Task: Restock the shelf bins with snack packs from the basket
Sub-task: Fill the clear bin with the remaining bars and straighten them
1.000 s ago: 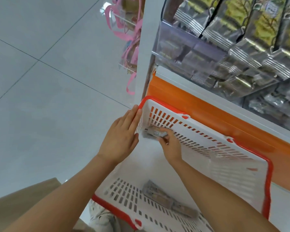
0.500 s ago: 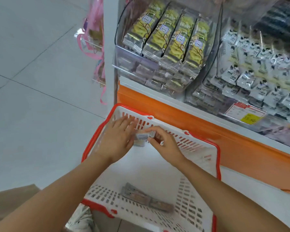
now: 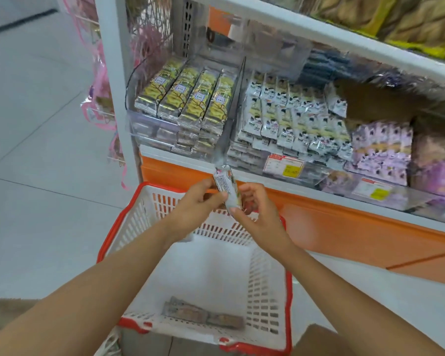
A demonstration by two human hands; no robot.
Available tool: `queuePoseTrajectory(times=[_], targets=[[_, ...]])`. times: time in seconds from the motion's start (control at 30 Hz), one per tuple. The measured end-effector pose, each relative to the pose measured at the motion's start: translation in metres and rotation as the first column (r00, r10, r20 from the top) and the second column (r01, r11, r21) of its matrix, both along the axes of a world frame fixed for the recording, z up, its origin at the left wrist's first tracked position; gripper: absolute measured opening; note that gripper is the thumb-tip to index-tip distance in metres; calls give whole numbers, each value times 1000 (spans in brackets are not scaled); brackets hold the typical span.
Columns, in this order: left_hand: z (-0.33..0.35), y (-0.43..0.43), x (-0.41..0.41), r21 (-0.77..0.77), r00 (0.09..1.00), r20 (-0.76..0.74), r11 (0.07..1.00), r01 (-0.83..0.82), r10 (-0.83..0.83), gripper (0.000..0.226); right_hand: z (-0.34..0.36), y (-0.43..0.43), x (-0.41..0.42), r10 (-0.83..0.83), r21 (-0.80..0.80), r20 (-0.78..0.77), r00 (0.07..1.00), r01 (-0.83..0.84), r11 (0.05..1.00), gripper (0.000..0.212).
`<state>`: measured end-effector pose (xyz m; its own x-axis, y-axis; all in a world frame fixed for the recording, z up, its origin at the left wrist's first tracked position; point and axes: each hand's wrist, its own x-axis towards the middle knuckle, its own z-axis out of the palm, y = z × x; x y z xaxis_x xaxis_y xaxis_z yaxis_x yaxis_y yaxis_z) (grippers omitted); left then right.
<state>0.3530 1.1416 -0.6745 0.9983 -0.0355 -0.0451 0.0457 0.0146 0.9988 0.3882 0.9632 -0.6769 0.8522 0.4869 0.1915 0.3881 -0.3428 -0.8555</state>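
A white snack pack (image 3: pixel 226 186) stands nearly upright above the far rim of the basket. My left hand (image 3: pixel 195 204) pinches its upper part and my right hand (image 3: pixel 254 209) pinches its lower end. The white basket with a red rim (image 3: pixel 267 283) sits on the floor below my arms. A long grey-brown snack pack (image 3: pixel 203 313) lies at its near side. Straight ahead, a clear shelf bin (image 3: pixel 149 129) holds rows of yellow-and-silver packs (image 3: pixel 190 98).
A second clear bin of small white packs (image 3: pixel 288 116) stands right of a clear divider, with purple packs (image 3: pixel 383 147) further right. Price tags (image 3: pixel 283 165) hang on the bin fronts. An orange base panel (image 3: pixel 344 229) runs under the shelf. Pink ribbons (image 3: pixel 98 98) hang at the left.
Both hands have come up out of the basket with the white pack, which now stands upright between them. The view has tilted up onto the shelf bins.
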Motion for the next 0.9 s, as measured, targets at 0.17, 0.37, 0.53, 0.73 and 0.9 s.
queuePoseTrajectory(times=[0.17, 0.37, 0.53, 0.73, 0.9], targets=[[35, -23, 8, 229, 982, 190, 973, -39, -5, 24, 51, -23, -6, -75, 36, 70, 995, 72, 997, 28], [76, -7, 53, 699, 804, 590, 550, -458, -80, 43, 116, -50, 40, -304, 3, 356, 884, 324, 946, 23], [77, 2, 79, 861, 870, 484, 227, -455, -91, 57, 147, -65, 104, -439, -120, 462, 770, 545, 830, 22], [55, 19, 83, 886, 891, 447, 170, -431, -75, 68, 151, -64, 171, -406, -292, 598, 691, 659, 693, 27], [43, 21, 87, 867, 867, 490, 156, -474, -88, 64, 139, -57, 208, -456, -314, 627, 632, 740, 594, 31]])
